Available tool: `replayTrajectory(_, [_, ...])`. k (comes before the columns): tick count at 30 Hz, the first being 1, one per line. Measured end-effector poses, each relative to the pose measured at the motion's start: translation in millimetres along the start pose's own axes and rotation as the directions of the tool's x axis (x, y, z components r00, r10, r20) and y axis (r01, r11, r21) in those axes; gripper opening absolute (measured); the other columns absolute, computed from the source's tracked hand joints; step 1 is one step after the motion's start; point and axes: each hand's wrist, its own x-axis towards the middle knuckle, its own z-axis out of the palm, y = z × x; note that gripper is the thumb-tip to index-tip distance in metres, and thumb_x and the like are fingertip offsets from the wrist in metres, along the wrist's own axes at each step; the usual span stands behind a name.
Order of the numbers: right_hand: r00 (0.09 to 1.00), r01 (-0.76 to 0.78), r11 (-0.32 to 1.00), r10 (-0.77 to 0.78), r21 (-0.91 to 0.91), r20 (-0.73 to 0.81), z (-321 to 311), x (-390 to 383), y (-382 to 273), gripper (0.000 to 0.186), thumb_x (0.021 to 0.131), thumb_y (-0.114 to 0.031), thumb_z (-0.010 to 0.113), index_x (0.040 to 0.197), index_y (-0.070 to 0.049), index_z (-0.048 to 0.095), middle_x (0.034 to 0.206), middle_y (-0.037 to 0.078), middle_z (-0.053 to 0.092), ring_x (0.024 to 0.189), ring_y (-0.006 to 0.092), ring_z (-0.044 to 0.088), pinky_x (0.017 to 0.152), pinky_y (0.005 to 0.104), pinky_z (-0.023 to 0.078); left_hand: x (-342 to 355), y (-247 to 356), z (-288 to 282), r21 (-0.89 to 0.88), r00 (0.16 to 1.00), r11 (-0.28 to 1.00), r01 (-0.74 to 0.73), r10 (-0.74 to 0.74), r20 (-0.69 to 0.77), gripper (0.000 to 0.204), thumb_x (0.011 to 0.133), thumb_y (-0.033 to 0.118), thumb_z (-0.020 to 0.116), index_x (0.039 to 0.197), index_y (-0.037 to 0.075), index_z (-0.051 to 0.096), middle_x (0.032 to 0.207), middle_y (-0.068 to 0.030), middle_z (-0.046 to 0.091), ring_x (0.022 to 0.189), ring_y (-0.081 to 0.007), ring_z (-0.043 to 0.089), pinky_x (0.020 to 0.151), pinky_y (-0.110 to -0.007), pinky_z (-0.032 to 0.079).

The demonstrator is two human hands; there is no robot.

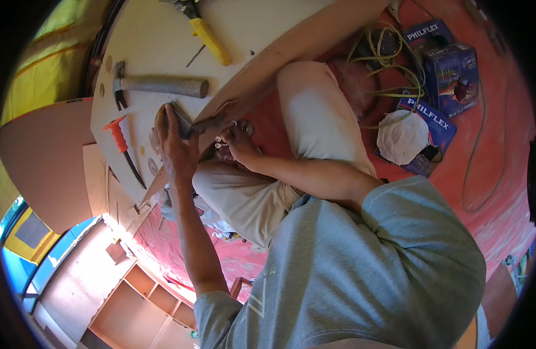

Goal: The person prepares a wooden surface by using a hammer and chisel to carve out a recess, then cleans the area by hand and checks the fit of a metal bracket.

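My left hand [177, 148] is at the pale panel's [233, 23] near edge, its fingers and thumb on either side of a dark flat piece [182, 119] whose exact kind I cannot make out. Just right of it, below the panel's brown rim, my right hand [241, 144] has its fingers curled. Small whitish rounded bits [220, 142] show beside those fingers; what the hand grips is mostly hidden. On the panel by my left hand lie a hammer [163, 85] with a wooden handle and a red-handled tool [119, 136] with a dark curved shaft.
Yellow-handled pliers [209, 41] lie farther up the panel, beside a thin dark rod [195, 56]. Blue boxes [451, 72], a white round thing [403, 138] and loose yellowish cable [390, 58] rest on the red floor [500, 163] at right. Wooden shelving [143, 314] stands lower left.
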Motion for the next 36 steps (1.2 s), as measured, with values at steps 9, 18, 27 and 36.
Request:
replayTrajectory(9, [0.998,-0.033,0.996,0.038,-0.082,0.059,-4.0,-3.1,3.8,0.017,0.099,-0.022,0.047,0.107,-0.007,0.047,0.096,0.011,0.06,0.07,0.0193,0.065,0.053,0.0292,0.056,-1.8,-1.3,-2.3,-0.05,0.996,0.998,0.046,-0.05,-0.075,0.082,0.075,0.016,0.074,0.145,0.005,0.035,0.148,-0.0184,0.035,0.138,-0.0372,0.032,0.111,-0.053,0.027])
replayTrajectory(18, [0.975,-0.165,0.977,0.182,-0.135,0.125,-7.5,-7.9,-7.4,0.012,0.1,-0.019,0.047,0.105,-0.01,0.051,0.086,0.005,0.063,0.067,0.0141,0.064,0.05,0.027,0.052,-11.0,-0.8,-7.7,-0.097,0.993,0.994,0.046,-0.056,-0.101,0.082,0.069,0.008,0.075,0.142,0.002,0.039,0.142,-0.0201,0.04,0.13,-0.039,0.039,0.107,-0.046,0.035])
replayTrajectory(27, [0.985,-0.043,0.99,0.064,-0.134,0.162,-25.4,8.0,4.9,0.025,0.099,-0.034,0.054,0.107,-0.01,0.055,0.092,0.005,0.066,0.072,0.0149,0.068,0.058,0.0262,0.054,-21.3,15.5,-4.3,-0.131,0.985,0.991,0.01,-0.032,-0.167,0.078,0.07,0.005,0.074,0.141,0.001,0.041,0.141,-0.0225,0.041,0.132,-0.0396,0.037,0.109,-0.044,0.034])
replayTrajectory(36, [0.992,-0.056,0.99,0.069,-0.129,0.104,-16.7,15.6,26.4,0.021,0.099,-0.021,0.053,0.114,-0.008,0.048,0.102,0.006,0.059,0.072,0.0167,0.066,0.049,0.027,0.052,-18.8,16.3,-19.8,-0.131,0.999,0.99,-0.042,0.038,-0.035,0.074,0.074,0.001,0.069,0.141,-0.002,0.037,0.142,-0.0241,0.039,0.134,-0.0416,0.035,0.11,-0.047,0.031])
